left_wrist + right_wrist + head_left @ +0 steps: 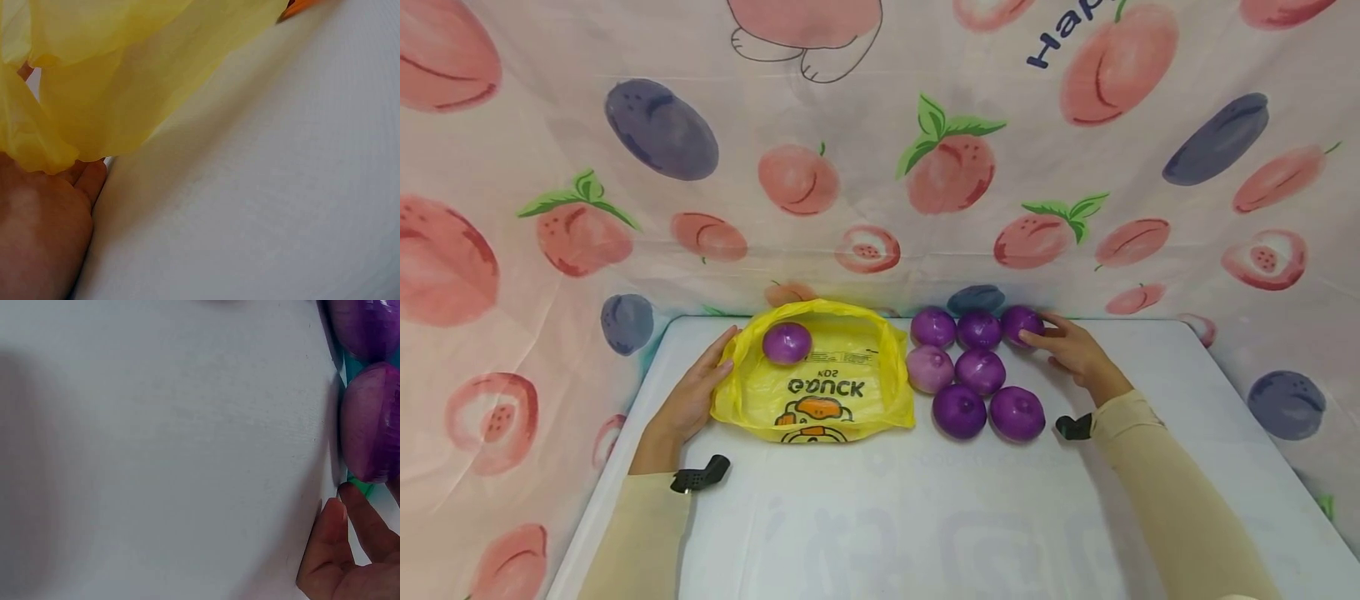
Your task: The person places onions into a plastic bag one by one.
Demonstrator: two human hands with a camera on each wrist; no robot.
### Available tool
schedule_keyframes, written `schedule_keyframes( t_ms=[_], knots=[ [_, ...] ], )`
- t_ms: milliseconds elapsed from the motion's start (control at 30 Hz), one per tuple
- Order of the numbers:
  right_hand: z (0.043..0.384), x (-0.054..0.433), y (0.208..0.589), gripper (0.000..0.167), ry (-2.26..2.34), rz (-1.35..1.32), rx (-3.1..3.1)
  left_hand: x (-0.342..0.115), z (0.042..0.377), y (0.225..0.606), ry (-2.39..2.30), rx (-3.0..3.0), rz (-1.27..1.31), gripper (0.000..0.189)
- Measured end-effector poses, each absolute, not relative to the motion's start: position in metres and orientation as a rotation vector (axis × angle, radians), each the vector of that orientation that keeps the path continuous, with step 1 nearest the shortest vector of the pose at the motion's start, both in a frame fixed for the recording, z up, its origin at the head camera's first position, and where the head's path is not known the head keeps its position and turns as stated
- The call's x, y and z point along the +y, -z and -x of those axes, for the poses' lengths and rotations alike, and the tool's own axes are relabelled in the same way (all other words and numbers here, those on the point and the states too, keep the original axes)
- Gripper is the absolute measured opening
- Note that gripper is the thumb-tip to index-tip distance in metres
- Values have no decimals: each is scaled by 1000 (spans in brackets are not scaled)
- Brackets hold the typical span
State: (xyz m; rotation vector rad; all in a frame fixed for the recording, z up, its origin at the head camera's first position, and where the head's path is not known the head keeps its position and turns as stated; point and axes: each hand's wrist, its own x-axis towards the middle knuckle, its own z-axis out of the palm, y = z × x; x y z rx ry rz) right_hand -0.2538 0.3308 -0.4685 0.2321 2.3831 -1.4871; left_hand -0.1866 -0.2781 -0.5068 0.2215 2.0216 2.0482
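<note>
A yellow plastic bag with a duck print lies on the white table, its mouth wide apart. One purple onion sits inside it at the upper left. My left hand holds the bag's left edge, thumb at the rim; in the left wrist view, yellow film hides part of its fingers. To the right of the bag, several glossy purple onions stand in rows. My right hand is at the back-right onion, fingertips at its right side, thumb and fingers spread apart in the right wrist view.
A paler onion sits right beside the bag's right edge. Two onions form the front row, among them a dark onion. Behind the table hangs a fruit-printed cloth, close to the back row.
</note>
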Motion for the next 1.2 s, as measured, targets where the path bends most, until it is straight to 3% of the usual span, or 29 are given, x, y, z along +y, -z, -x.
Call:
schedule_keyframes(
  t_ms=[1200],
  knots=[
    [260,329,472,97,1393,-153,2487,-279,186,506,-2038,2027,-230,60]
  ],
)
